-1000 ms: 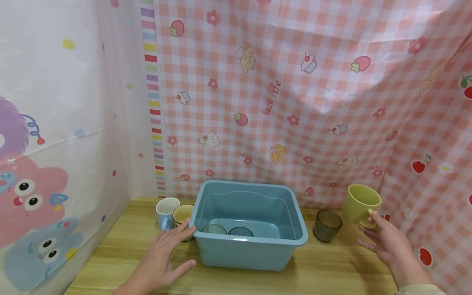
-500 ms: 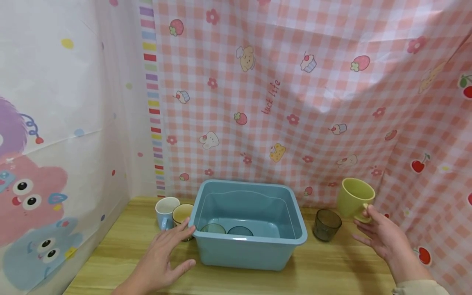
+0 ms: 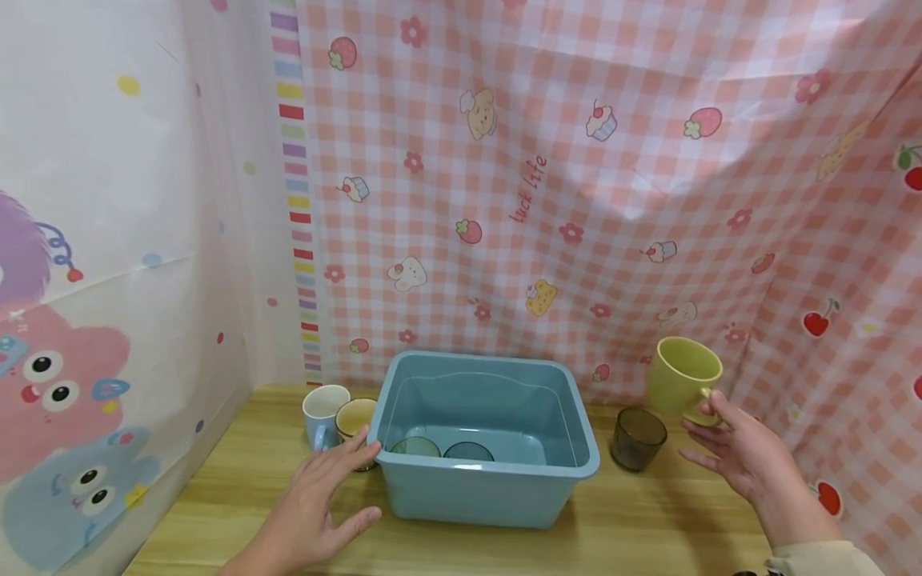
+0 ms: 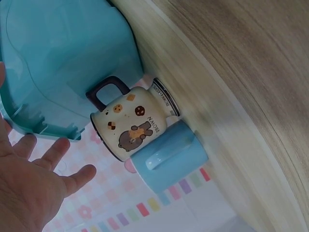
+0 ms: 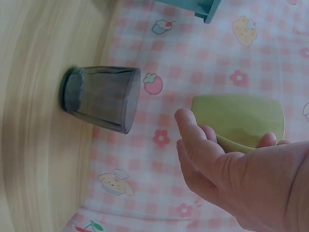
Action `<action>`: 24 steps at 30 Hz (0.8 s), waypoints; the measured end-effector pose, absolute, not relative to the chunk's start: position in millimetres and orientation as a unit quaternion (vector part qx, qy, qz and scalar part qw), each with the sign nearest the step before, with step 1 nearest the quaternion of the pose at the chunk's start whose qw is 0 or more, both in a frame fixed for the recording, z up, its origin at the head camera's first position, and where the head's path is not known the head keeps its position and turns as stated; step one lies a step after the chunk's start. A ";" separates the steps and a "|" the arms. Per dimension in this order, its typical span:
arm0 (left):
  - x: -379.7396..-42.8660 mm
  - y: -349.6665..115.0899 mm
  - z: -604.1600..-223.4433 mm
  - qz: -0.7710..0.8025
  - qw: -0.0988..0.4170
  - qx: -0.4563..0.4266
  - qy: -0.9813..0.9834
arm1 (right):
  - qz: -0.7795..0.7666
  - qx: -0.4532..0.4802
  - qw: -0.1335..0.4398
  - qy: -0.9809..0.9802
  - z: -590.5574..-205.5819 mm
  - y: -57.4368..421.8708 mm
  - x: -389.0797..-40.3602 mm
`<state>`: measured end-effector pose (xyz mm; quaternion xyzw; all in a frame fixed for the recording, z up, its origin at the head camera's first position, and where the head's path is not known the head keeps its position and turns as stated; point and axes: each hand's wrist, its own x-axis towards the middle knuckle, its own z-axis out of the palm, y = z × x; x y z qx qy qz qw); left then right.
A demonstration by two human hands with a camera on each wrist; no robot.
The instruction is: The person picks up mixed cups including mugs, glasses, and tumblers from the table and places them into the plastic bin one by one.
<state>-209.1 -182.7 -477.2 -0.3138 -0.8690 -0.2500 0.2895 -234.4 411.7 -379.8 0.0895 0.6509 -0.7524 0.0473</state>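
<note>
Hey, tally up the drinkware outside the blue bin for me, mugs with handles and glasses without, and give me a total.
Mugs with handles: 3 (yellow-green mug, light blue mug, cream mug)
Glasses without a visible handle: 1 (dark glass)
Total: 4

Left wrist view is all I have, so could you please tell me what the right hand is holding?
Observer: The right hand holds a green mug.
Operator: Thank you; does anything show inside the bin?
Observer: Yes, a greenish cup and a darker cup, both partly hidden by its front wall.
Operator: And might I ask what stands just right of it?
Observer: A dark glass, upright on the table.
</note>
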 end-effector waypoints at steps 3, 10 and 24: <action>-209.0 -182.8 -477.3 -0.248 0.288 -0.312 -0.871 | -0.749 0.085 0.047 0.656 -376.6 407.1 -234.1; -208.2 -182.5 -477.4 -0.247 0.280 -0.306 -0.876 | -0.742 0.080 0.047 0.664 -369.9 398.4 -236.6; -208.1 -183.2 -478.4 -0.254 0.274 -0.303 -0.877 | -0.734 0.064 0.047 0.675 -353.2 377.9 -238.3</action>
